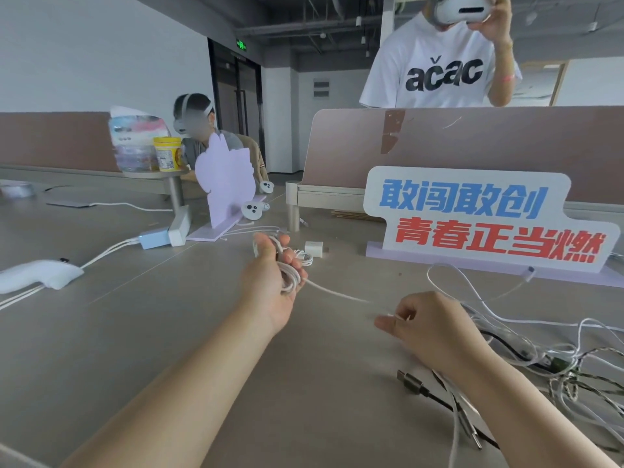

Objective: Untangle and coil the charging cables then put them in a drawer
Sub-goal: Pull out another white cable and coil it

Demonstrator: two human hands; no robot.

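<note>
My left hand (273, 275) holds a partly wound coil of white cable (289, 269) above the grey table, palm up, fingers curled round the loops. From that coil a taut white strand (337, 293) runs right to my right hand (429, 327), which pinches it between thumb and fingers. A tangle of white, black and braided cables (553, 359) lies on the table to the right of my right hand. A black cable with a metal USB plug (410, 383) lies under my right forearm.
A white charger block (314, 247) and a small cable bundle sit just beyond my left hand. A sign with blue and red characters (479, 221) stands at the right. A blue adapter (153, 238), a lilac cut-out board (224, 184) and white controllers are at the left. Two people wear headsets beyond the table.
</note>
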